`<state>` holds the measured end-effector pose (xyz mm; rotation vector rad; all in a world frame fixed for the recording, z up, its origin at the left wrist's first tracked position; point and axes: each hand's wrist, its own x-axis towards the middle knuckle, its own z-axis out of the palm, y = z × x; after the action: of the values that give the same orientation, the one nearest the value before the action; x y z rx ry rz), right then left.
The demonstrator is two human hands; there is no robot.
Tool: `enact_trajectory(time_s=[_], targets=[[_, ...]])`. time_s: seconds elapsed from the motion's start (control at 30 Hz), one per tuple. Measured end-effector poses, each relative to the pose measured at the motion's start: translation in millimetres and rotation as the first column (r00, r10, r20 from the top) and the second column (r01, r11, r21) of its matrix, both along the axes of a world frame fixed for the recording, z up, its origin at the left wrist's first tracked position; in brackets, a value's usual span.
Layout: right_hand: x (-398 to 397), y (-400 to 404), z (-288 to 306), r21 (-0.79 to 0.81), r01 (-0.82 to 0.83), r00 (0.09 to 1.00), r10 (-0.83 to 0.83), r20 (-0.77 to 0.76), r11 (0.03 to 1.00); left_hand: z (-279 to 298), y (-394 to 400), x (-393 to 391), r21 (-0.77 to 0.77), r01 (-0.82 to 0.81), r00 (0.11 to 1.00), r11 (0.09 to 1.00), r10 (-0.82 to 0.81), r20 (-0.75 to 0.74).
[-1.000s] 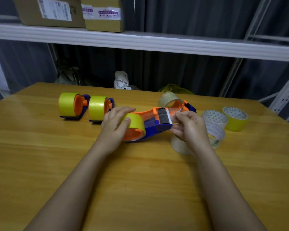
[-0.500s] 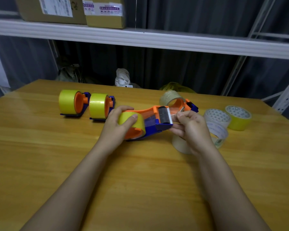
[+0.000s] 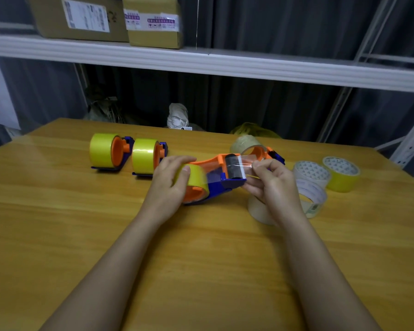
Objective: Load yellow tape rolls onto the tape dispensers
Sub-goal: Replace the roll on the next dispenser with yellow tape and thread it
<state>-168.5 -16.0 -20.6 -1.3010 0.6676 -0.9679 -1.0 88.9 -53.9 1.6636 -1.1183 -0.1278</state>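
Observation:
An orange and blue tape dispenser (image 3: 221,180) lies on the wooden table (image 3: 58,223) with a yellow tape roll (image 3: 197,176) on its hub. My left hand (image 3: 169,185) grips that roll, thumb on its top. My right hand (image 3: 270,181) pinches the loose tape end just past the black roller and toothed blade. Two loaded dispensers stand at the back left, one with a yellow roll (image 3: 103,150), the other with a yellow roll (image 3: 144,156).
Right of my hands lie a white roll (image 3: 311,172), a yellow roll (image 3: 342,174), a labelled clear roll (image 3: 313,199) and a beige roll (image 3: 258,209). Another dispenser with a clear roll (image 3: 247,144) sits behind. A shelf (image 3: 201,60) with cardboard boxes hangs above.
My right hand has drawn the tape end over the roller and past the blade. My left hand's thumb moved onto the top of the roll. The view shifted slightly.

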Motion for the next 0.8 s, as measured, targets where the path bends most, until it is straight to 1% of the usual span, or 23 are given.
enact_trajectory(time_s=[0.1,0.17,0.27,0.33,0.43,0.57,0.63,0.8], targets=[[1.1,3.4,0.4,-0.060,-0.012,1.000,0.011,-0.010,0.998,1.0,-0.3,0.3,0.063,-0.017,0.998,0.998,0.020,-0.057],[1.4,2.6,-0.9,-0.064,-0.003,1.000,0.001,-0.025,0.998,1.2,-0.9,0.3,0.081,-0.036,0.999,0.996,0.039,-0.028],[2.3,-0.4,-3.3,-0.058,0.033,0.996,-0.038,-0.083,0.998,-0.3,-2.7,-0.7,0.066,-0.062,0.997,0.996,0.059,0.043],[2.2,-2.5,-3.4,-0.014,0.021,0.996,-0.023,-0.089,1.000,-0.6,-4.0,-1.3,0.070,-0.079,0.996,0.994,0.076,0.049],[-0.3,-5.9,-2.8,0.065,-0.075,0.995,0.079,-0.056,0.995,-0.2,-4.5,-0.7,0.082,-0.086,0.996,0.993,0.083,0.042],[-5.8,-10.7,-3.0,0.172,-0.189,0.982,0.188,0.021,0.967,0.3,-2.3,-0.5,0.072,-0.050,0.997,0.996,0.054,-0.063],[-6.8,-11.8,-3.2,0.209,-0.220,0.975,0.211,0.064,0.953,0.6,0.0,-0.1,0.055,-0.023,0.994,0.998,0.029,-0.110],[-7.2,-11.0,-2.9,0.266,-0.235,0.971,0.211,0.115,0.935,4.0,3.1,0.1,0.029,0.021,0.987,0.999,-0.016,-0.161]])
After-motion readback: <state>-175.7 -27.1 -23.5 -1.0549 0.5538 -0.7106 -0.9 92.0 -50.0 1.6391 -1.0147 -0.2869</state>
